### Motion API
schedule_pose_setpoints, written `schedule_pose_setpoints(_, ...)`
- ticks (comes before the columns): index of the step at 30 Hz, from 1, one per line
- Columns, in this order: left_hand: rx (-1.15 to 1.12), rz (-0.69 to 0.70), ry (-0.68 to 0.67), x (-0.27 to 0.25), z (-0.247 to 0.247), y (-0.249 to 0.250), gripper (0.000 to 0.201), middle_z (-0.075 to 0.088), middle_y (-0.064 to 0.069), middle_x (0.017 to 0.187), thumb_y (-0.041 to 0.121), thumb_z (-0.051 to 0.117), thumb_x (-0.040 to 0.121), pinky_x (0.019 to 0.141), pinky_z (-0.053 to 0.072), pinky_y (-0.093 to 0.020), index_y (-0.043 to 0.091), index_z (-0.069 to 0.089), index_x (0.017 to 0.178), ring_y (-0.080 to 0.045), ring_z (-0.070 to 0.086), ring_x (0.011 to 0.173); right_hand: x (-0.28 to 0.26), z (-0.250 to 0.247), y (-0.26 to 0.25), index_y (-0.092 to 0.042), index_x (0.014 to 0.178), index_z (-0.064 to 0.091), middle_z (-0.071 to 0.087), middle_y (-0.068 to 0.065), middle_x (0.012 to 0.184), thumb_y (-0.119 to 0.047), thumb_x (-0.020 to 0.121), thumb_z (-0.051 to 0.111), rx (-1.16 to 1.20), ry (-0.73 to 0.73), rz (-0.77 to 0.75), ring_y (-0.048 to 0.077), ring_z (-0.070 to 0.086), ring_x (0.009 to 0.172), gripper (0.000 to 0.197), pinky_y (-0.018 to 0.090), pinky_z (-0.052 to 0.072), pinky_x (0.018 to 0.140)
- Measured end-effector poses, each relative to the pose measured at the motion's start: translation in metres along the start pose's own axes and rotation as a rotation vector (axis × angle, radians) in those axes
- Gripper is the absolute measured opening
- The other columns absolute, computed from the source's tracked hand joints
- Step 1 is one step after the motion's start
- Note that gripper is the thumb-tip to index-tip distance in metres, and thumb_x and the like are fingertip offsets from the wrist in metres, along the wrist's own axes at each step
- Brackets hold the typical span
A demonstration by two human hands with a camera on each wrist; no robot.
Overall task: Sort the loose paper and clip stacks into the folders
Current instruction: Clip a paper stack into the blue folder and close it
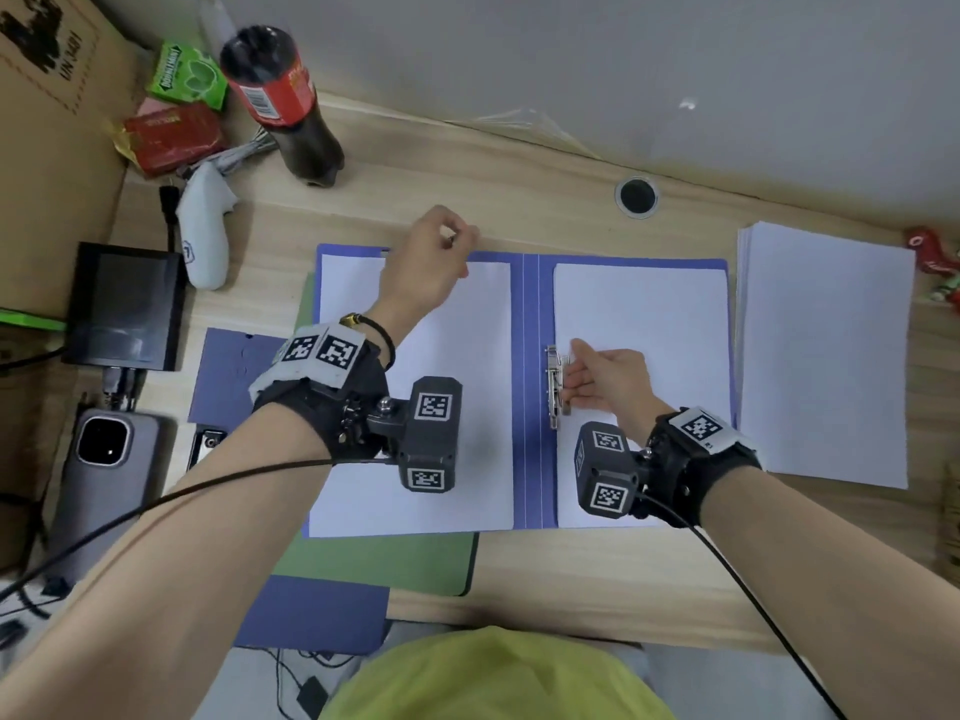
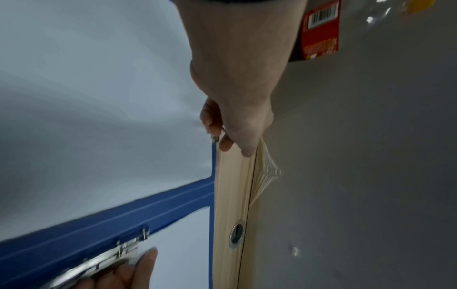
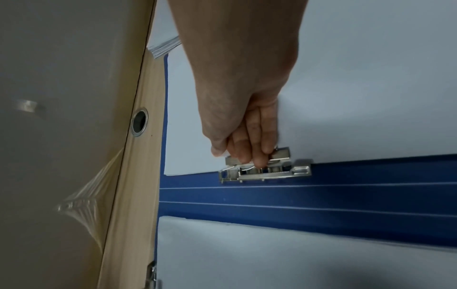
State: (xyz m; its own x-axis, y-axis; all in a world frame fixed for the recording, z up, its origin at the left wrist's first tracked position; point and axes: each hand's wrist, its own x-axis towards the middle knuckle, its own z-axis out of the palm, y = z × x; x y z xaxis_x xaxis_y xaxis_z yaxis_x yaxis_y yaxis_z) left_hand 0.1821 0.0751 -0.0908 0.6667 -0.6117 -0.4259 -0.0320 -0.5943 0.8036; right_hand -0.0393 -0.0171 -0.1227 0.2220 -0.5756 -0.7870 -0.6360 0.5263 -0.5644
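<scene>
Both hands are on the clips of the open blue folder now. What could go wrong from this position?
The right hand has its fingers on the metal clip beside the spine; if the lever snaps, it may pinch a fingertip.

The paper under that clip could shift and be clamped crooked.

The left hand pinches something small and metallic at the far edge of the blue folder; what it is cannot be told, but the left sheets may slide if it releases.

Even, soft overhead light is seen; edges are bowed by wide-angle distortion, and motion blur is shown toward 7 o'clock in the left wrist view.
</scene>
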Motion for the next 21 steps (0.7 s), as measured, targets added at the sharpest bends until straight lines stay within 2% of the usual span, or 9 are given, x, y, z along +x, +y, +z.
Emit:
schedule_pose_setpoints(2,-0.078,-0.021,0.108,0.002,-0.017,-0.01,0.018,0.061,0.004,0.069,0.028,0.044,0.095,0.049,0.038,-0.024,0.018,0.059,0.092,-0.01,0.06,0.06,0.001,-0.001,0.0,0.001,0.077,0.067,0.068,0.011,0.062,-0.033,0.088,0.066,0.019,0.002,0.01,0.019,0.069,0.051,0.036,0.026,0.056,0.05)
schedule_pose_setpoints(4,-0.129,-0.069,0.159,0.004,-0.03,-0.024,0.021,0.058,0.001,0.067,0.017,0.04,0.096,0.041,0.036,-0.021,0.013,0.06,0.091,-0.013,0.053,0.056,0.002,-0.001,0.0,0.001,0.076,0.067,0.068,0.01,0.061,-0.035,0.087,0.066,0.032,-0.002,0.015,0.019,0.069,0.051,0.037,0.028,0.059,0.054)
schedule_pose_setpoints(9,-0.212,-0.181,0.135,0.015,-0.042,-0.04,0.02,0.059,-0.002,0.072,0.014,0.044,0.1,0.033,0.033,-0.014,0.015,0.063,0.1,-0.001,0.049,0.034,0.003,0.0,0.002,0.003,0.079,0.068,0.068,0.011,0.062,-0.035,0.085,0.069,0.034,0.024,0.009,0.019,0.069,0.051,0.038,0.029,0.06,0.055)
schedule_pose_setpoints(12,-0.064,-0.178,0.226,0.022,-0.049,-0.056,0.009,0.063,0.006,0.073,0.031,0.063,0.088,0.053,0.044,-0.02,0.03,0.067,0.08,-0.01,0.057,0.06,0.003,0.001,0.004,0.001,0.078,0.069,0.069,0.011,0.062,-0.034,0.085,0.07,0.046,0.06,0.007,0.02,0.069,0.052,0.036,0.03,0.06,0.055)
schedule_pose_setpoints(13,0.022,-0.186,0.258,0.023,-0.052,-0.061,0.006,0.064,0.009,0.074,0.036,0.066,0.083,0.061,0.046,-0.023,0.031,0.068,0.08,-0.013,0.058,0.068,0.003,0.001,0.004,0.001,0.077,0.069,0.069,0.011,0.063,-0.034,0.085,0.07,0.048,0.065,0.006,0.02,0.069,0.052,0.035,0.03,0.06,0.055)
schedule_pose_setpoints(15,0.182,-0.187,0.309,0.021,-0.054,-0.066,0.011,0.063,0.01,0.077,0.039,0.069,0.08,0.069,0.047,-0.027,0.031,0.069,0.087,-0.016,0.059,0.078,0.003,0.002,0.004,0.0,0.076,0.069,0.069,0.011,0.063,-0.034,0.084,0.07,0.044,0.069,0.006,0.02,0.069,0.053,0.035,0.03,0.059,0.055)
schedule_pose_setpoints(17,0.289,-0.163,0.345,0.018,-0.052,-0.067,0.015,0.065,0.007,0.086,0.04,0.069,0.08,0.069,0.045,-0.029,0.03,0.067,0.091,-0.018,0.06,0.082,0.003,0.003,0.004,-0.001,0.076,0.069,0.069,0.011,0.064,-0.034,0.084,0.07,0.045,0.073,0.009,0.02,0.069,0.054,0.035,0.03,0.059,0.055)
schedule_pose_setpoints(19,0.341,-0.143,0.392,0.016,-0.051,-0.066,0.022,0.063,0.0,0.103,0.043,0.07,0.079,0.07,0.046,-0.033,0.029,0.064,0.094,-0.023,0.061,0.088,0.003,0.004,0.004,-0.001,0.075,0.069,0.069,0.011,0.064,-0.033,0.085,0.07,0.05,0.077,0.007,0.02,0.068,0.054,0.034,0.029,0.059,0.054)
schedule_pose_setpoints(21,0.388,-0.163,0.41,0.017,-0.052,-0.066,0.035,0.053,-0.006,0.119,0.046,0.07,0.078,0.081,0.047,-0.038,0.026,0.061,0.106,-0.026,0.056,0.104,0.002,0.004,0.002,-0.002,0.074,0.068,0.069,0.011,0.065,-0.032,0.085,0.069,0.044,0.081,0.008,0.021,0.068,0.055,0.032,0.03,0.059,0.054)
